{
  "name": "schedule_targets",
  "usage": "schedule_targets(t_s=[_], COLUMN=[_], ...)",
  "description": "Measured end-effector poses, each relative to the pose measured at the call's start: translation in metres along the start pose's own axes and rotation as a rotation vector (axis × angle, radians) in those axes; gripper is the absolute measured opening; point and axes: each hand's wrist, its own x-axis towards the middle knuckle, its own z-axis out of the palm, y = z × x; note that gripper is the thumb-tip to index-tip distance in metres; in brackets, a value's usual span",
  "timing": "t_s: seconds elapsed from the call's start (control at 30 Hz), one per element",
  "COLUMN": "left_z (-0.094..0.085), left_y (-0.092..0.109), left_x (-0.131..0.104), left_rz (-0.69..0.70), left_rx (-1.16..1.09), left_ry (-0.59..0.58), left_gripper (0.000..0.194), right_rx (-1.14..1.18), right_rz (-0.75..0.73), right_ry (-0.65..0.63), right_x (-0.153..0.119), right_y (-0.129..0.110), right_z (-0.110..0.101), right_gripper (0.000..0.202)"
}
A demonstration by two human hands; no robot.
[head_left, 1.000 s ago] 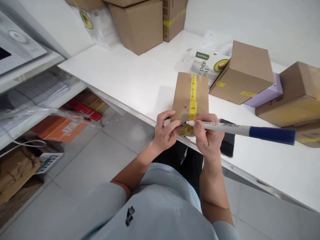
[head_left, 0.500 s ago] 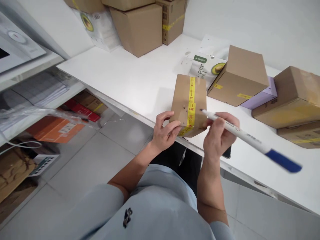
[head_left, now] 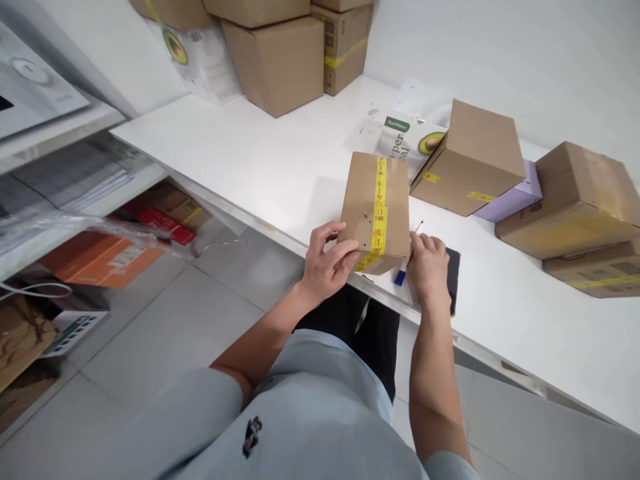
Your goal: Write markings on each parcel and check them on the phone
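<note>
Head view: the left hand (head_left: 327, 265) is at the near left corner of a brown taped box (head_left: 357, 193), its fingers (head_left: 346, 249) spread and slightly bent, touching the cardboard. Yellow tape with red print runs over the top of this box, just to the right of those fingers, and down its near side. The box sits at the near edge of the white bench (head_left: 235, 150).

The right hand (head_left: 429, 261) is palm down, its fingers bunched close together at a white marker (head_left: 401, 275). The marker is low beside the box, between it and the right hand, its blue end towards the person and its dark tip showing just beyond the fingers. Whether they pinch the marker or only touch it, I cannot tell.

A black phone (head_left: 454, 280) lies just right of the right hand, partly behind it. Beyond the right fingers are a white carton (head_left: 411, 139) with an avocado picture, a larger brown box (head_left: 473, 163) and a purple box (head_left: 520, 193). Farther right of them is a stack of brown boxes (head_left: 565, 200).
</note>
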Motion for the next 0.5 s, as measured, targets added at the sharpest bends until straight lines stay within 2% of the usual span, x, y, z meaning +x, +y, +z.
schedule_targets(t_s=[0.3,0.4,0.5], left_z=[-0.001,0.0,0.001], left_y=[0.003,0.004,0.003], left_x=[0.004,0.004,0.003], left_rz=[0.009,0.003,0.0], left_rx=[0.037,0.044,0.052], left_ry=[-0.006,-0.014,-0.002], left_gripper=[0.016,0.015,0.015], right_rx=[-0.036,0.012,0.086], right_rz=[-0.002,0.033,0.188], right_ry=[-0.155,-0.082,0.059], right_x=[0.014,0.006,-0.016], right_y=[-0.001,0.002,0.004], right_z=[0.008,0.003,-0.003], right_gripper=[0.057,0.061,0.06])
